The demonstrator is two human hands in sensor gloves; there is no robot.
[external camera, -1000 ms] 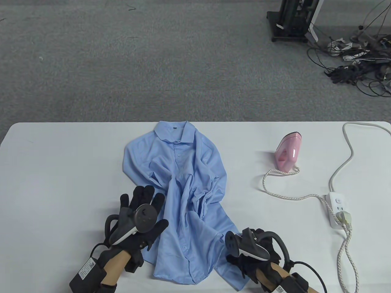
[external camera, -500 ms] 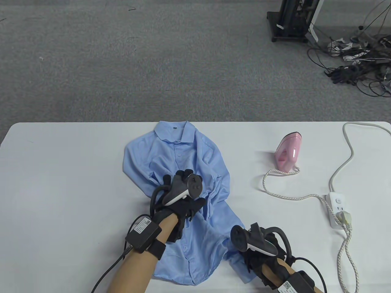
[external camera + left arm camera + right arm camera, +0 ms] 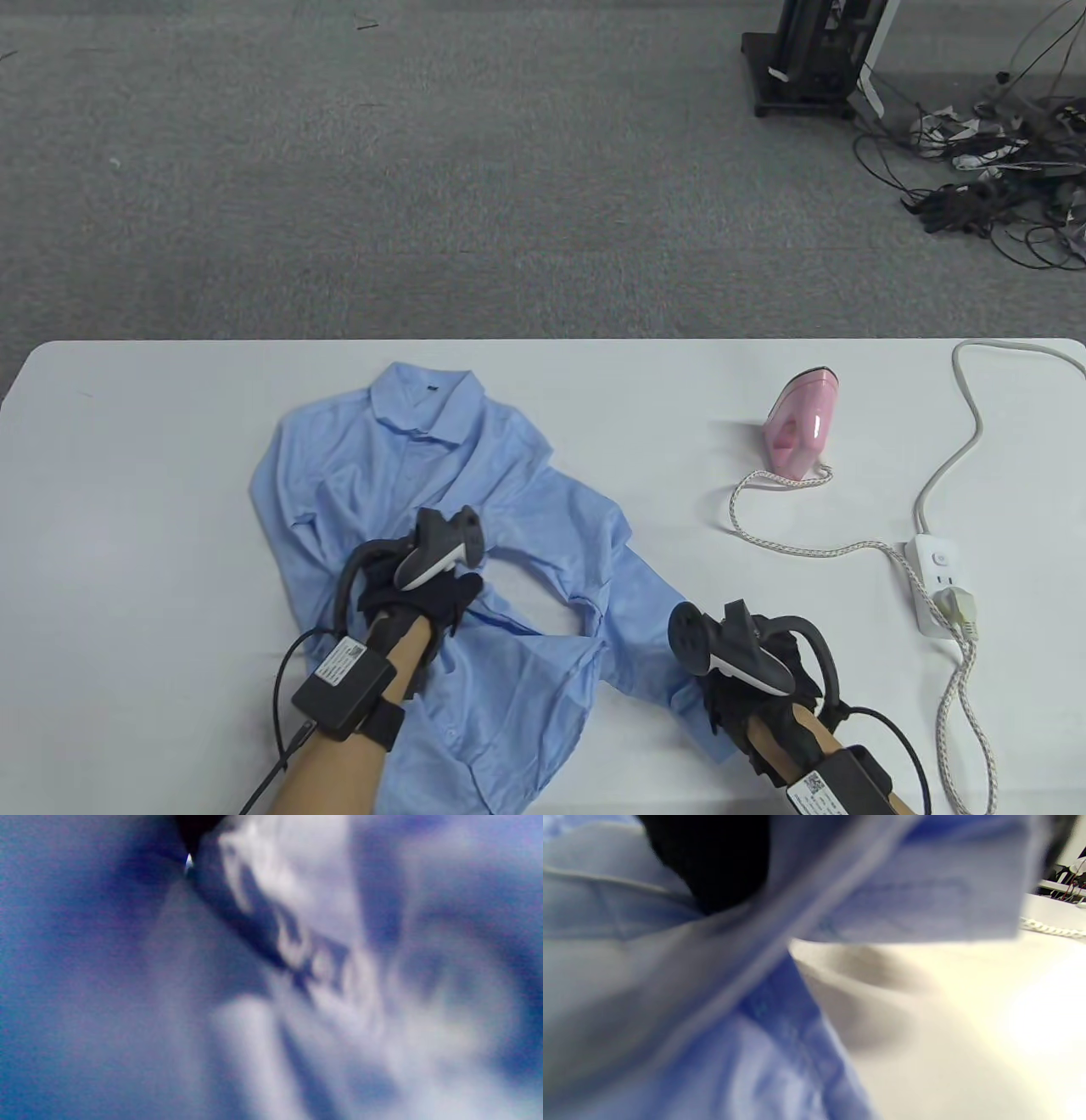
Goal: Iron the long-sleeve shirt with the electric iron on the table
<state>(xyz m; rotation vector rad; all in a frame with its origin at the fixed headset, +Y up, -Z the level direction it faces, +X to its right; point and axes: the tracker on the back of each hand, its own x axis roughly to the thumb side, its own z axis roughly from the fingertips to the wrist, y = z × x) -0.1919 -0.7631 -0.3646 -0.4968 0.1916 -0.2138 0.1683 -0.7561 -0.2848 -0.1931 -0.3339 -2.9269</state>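
Note:
A light blue long-sleeve shirt (image 3: 382, 475) lies crumpled on the white table (image 3: 153, 458), collar toward the far edge. My left hand (image 3: 424, 594) grips a bunch of fabric at the shirt's middle. My right hand (image 3: 742, 692) grips the shirt's sleeve end at the lower right, and the sleeve stretches between the hands. The left wrist view shows only blurred blue fabric (image 3: 382, 1005). The right wrist view shows a gloved finger (image 3: 712, 861) on a blue cuff (image 3: 916, 899) above the table. The pink electric iron (image 3: 802, 433) stands on its heel at the right, away from both hands.
The iron's braided cord (image 3: 806, 548) runs to a white power strip (image 3: 937, 581) near the right edge, whose grey cable (image 3: 963, 433) loops to the far right corner. Grey carpet lies beyond the table, with a stand and loose cables at the far right.
My left hand went onto the shirt's middle, gripped fabric and pulled it left and toward me. The shirt slid left and the sleeve stretched out. My right hand shifted slightly right with the sleeve end.

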